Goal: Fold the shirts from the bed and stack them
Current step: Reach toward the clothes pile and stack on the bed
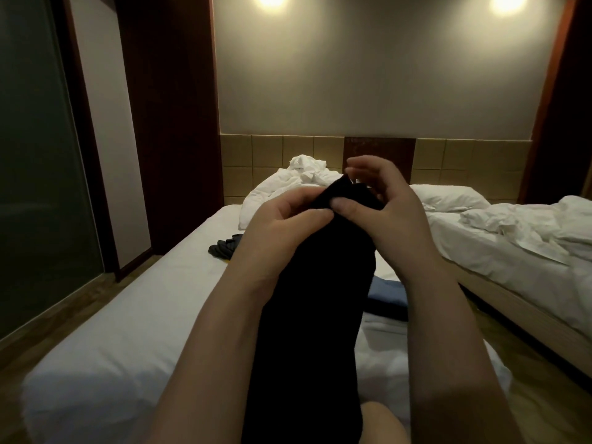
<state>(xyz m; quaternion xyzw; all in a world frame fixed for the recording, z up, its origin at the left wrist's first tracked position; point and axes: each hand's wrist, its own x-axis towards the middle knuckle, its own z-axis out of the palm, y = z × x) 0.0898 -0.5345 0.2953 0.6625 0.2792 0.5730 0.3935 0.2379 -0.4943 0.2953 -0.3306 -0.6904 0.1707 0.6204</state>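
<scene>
Holding the black shirt (pixel 307 315) up over the bed (pixel 128 331), I pinch its top edge. My left hand (pixel 275 225) curls tight on the cloth. My right hand (pixel 384 213) presses its thumb on it, with the other fingers bent loosely behind. The shirt hangs long, from my hands down toward me. A blue shirt (pixel 387 293) lies near right and a grey shirt (pixel 224 246) lies far left.

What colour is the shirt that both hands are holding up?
Plain black, no pattern visible. The head view, the only one, shows the shirt best.
</scene>
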